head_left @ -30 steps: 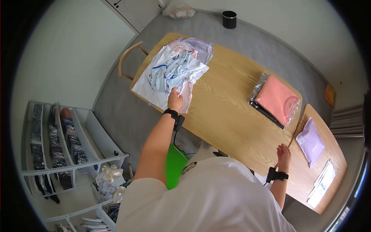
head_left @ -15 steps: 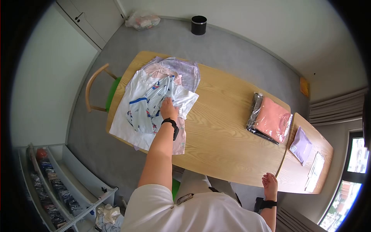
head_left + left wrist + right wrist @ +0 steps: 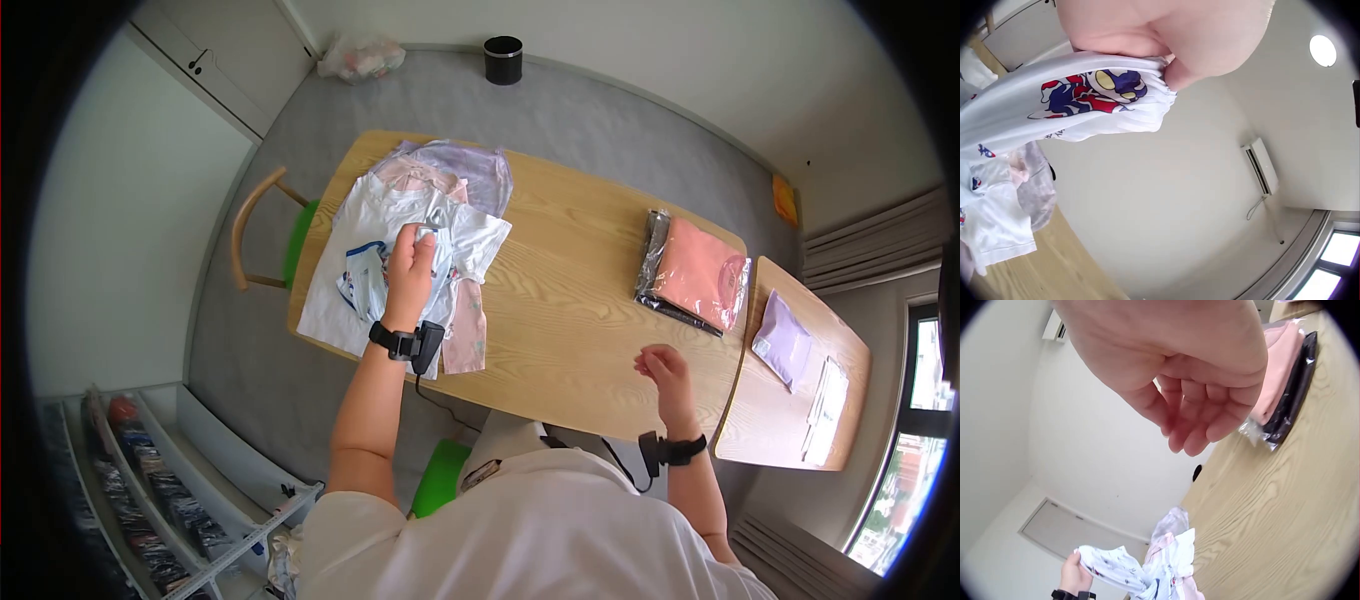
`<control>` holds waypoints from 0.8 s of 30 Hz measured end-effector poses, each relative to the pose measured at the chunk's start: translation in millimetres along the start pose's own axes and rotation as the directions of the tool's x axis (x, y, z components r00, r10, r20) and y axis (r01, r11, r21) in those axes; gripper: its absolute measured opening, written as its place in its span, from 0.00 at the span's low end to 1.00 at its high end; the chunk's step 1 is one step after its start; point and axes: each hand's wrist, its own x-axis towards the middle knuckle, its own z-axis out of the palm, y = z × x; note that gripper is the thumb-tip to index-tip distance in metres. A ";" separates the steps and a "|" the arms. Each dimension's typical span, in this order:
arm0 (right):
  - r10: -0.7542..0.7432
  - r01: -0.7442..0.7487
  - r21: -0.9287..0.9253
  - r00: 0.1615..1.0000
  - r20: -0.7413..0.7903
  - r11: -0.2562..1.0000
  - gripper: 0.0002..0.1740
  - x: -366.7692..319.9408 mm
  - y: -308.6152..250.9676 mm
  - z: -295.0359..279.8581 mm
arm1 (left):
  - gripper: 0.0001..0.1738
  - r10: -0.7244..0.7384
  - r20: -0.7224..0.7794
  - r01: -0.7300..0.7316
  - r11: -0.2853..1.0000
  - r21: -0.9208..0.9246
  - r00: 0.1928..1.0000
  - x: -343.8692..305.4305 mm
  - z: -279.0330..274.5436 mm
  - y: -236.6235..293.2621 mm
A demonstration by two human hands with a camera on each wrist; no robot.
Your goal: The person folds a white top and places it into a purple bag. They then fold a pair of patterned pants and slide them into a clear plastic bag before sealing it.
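In the head view my left hand (image 3: 408, 275) pinches the light blue printed garment (image 3: 368, 282) above the clothes pile. The left wrist view shows its gathered cloth (image 3: 1094, 94) between thumb and fingers, lifted and hanging down to the pile. Under it lie a white shirt (image 3: 482, 240), pink cloth (image 3: 467, 335) and a lilac garment (image 3: 480, 178). My right hand (image 3: 668, 385) hovers over the table's near right part, holding nothing; in the right wrist view its fingers (image 3: 1194, 434) are loosely curved.
Bagged coral clothing (image 3: 700, 270) lies on dark packets at the right of the wooden table (image 3: 570, 290). A side table (image 3: 735, 425) bears a lilac packet (image 3: 783, 342) and white sheets (image 3: 826, 410). A chair (image 3: 240, 235) stands left; shelves (image 3: 215, 470) are at lower left.
My left hand has gripped the printed garment and lifted it off the pile, pulling its cloth together. My right hand has moved up and left, over the table.
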 end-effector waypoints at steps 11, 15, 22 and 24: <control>-0.451 0.537 -0.156 0.807 0.381 0.829 0.42 -12.3 -75.9 14.3 | 0.07 0.352 0.344 -0.211 0.899 -0.385 0.870 -106.2 84.2 182.5; -0.390 0.375 0.115 0.839 0.380 0.920 0.37 -28.5 -88.9 -28.1 | 0.08 0.389 0.334 -0.218 0.866 -0.450 0.858 -114.1 104.1 203.5; -0.331 0.247 0.343 0.919 0.214 0.906 0.07 -49.9 -103.5 -74.4 | 0.07 0.335 0.335 -0.241 0.926 -0.291 0.881 -109.5 130.3 205.8; -0.465 0.444 0.183 0.881 0.089 0.877 0.07 -48.0 -104.9 -83.7 | 0.08 0.322 0.331 -0.286 0.946 -0.154 0.887 -105.6 136.4 196.7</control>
